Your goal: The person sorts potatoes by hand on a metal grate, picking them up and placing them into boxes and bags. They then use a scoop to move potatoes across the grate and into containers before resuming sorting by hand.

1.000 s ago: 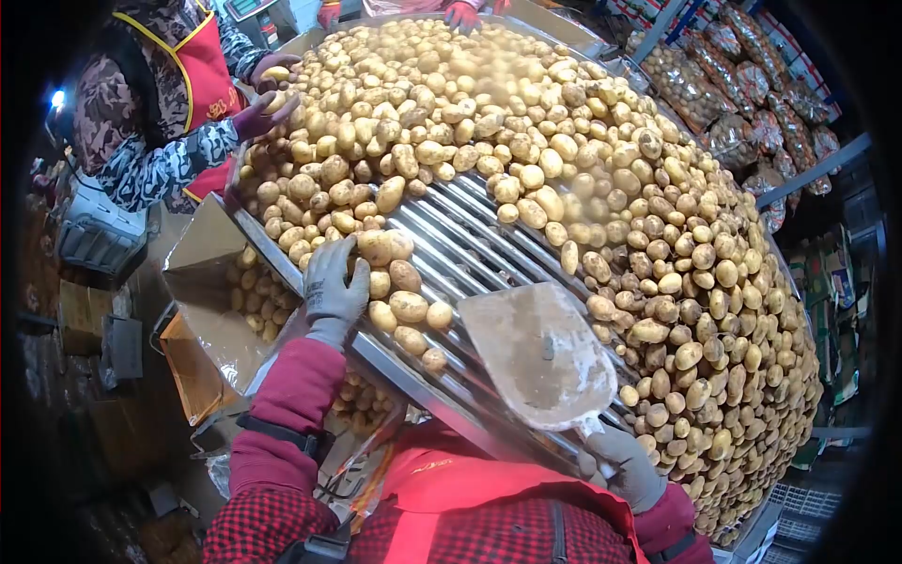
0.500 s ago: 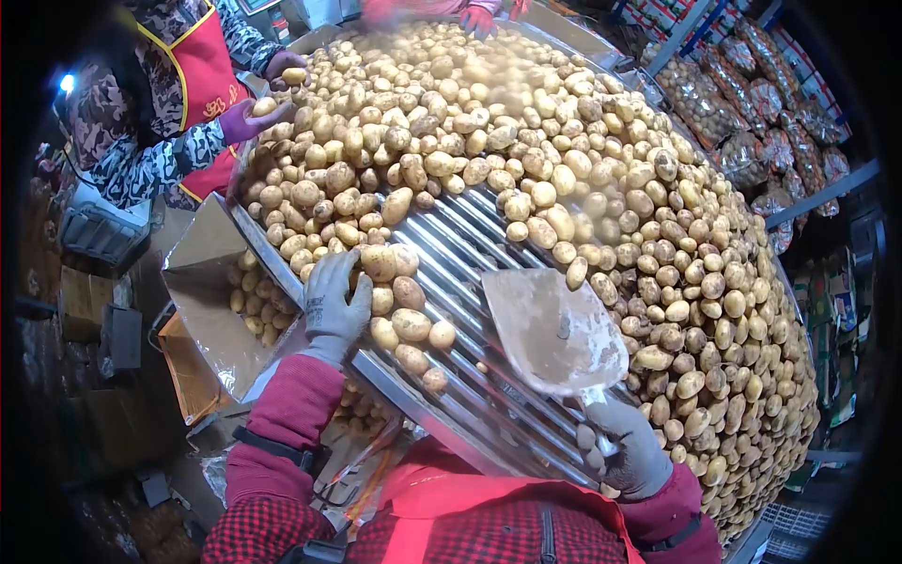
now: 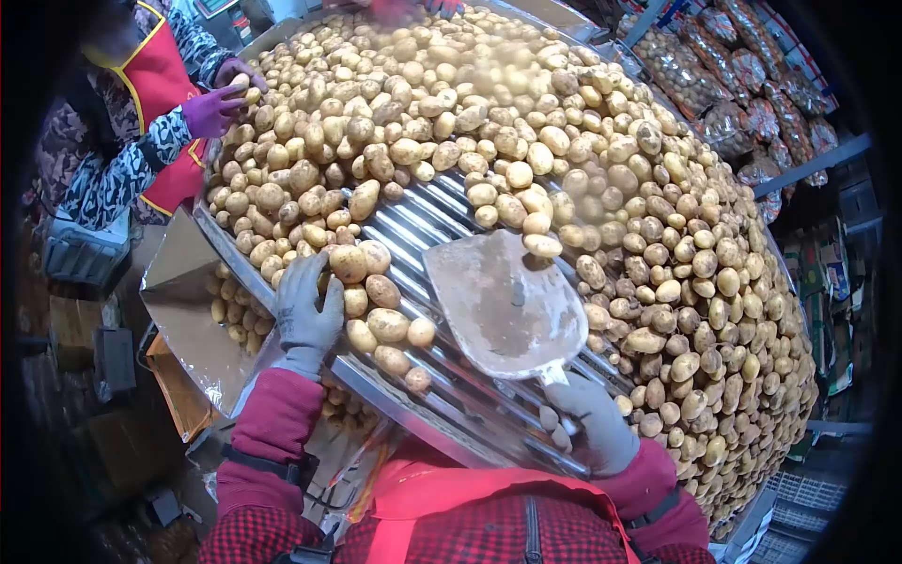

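Scoop point(image 3: 503, 310): lying over the slatted metal bars point(image 3: 390, 237) in front of me; I cannot tell whether its blade is touching them.
Scoop axis: running from the handle point(image 3: 552, 374) at lower right up and leftward to the flat lip, which is pointing away from me.
Right hand point(image 3: 601, 428): holding the handle in its grey glove, fingers curling around it; this is the nearer hand, with the blade lying forward and left of it.
Left hand point(image 3: 310, 318): resting at the table's metal rim point(image 3: 238, 261), fingers lying together and thumb standing apart, pinching nothing that I can see.
Potato cluster point(image 3: 387, 325): lying on the bars just right of my left hand, between it and the scoop blade.
Blade lip: pointing toward the gap in the heap; its right corner is sitting at a single potato point(image 3: 542, 246).
Potato heap point(image 3: 714, 320): curving around the far and right sides of the bars.
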Available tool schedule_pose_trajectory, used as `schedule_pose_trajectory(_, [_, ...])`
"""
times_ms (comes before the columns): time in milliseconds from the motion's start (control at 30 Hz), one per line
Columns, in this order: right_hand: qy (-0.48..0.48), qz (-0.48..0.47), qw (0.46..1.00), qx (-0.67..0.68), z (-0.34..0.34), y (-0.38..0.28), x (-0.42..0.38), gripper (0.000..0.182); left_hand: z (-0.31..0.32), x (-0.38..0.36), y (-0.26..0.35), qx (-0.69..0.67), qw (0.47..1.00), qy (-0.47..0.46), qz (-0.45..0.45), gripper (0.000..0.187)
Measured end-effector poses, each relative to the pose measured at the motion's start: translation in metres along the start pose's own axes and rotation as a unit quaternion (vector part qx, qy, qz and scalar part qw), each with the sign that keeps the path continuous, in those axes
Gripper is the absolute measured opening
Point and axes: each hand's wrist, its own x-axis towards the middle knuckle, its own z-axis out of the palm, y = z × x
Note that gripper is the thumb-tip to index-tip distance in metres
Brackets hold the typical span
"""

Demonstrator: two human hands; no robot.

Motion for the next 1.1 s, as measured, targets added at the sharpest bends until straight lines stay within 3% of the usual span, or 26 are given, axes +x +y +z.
schedule_pose_trajectory(233, [0.064,0.003,0.997,0.053,-0.029,0.029,-0.041,0.021,0.001,0.001,0.000,-0.031,1.000,-0.002,0.000,0.045])
schedule_pose_trajectory(300, [0.076,0.001,0.997,0.008,-0.035,0.030,-0.039,0.020,0.004,0.000,-0.003,-0.005,1.000,-0.001,0.000,0.045])
schedule_pose_trajectory(533, [-0.020,-0.026,0.995,0.094,-0.032,0.021,-0.023,0.025,0.005,-0.003,-0.006,-0.009,1.000,0.015,0.003,0.046])
schedule_pose_trajectory(567, [0.001,-0.027,1.000,0.013,-0.034,0.018,-0.029,0.026,0.006,-0.003,-0.006,-0.018,1.000,0.013,0.003,0.046])
schedule_pose_trajectory(667, [0.024,-0.015,0.999,-0.034,-0.053,0.028,-0.020,0.034,0.012,-0.003,-0.014,-0.027,1.000,0.008,0.006,0.044])
schedule_pose_trajectory(800, [0.044,-0.040,0.998,0.012,-0.059,0.039,-0.025,0.031,0.009,-0.004,-0.011,-0.006,0.999,0.028,0.031,0.044])
schedule_pose_trajectory(867, [0.077,-0.009,0.995,0.057,-0.054,0.047,-0.033,0.028,0.009,-0.004,-0.013,-0.009,0.999,0.028,0.032,0.043])
schedule_pose_trajectory(1100, [0.037,-0.048,0.996,0.061,-0.056,0.059,-0.045,0.030,0.008,-0.002,-0.011,-0.033,0.999,0.002,0.009,0.042])
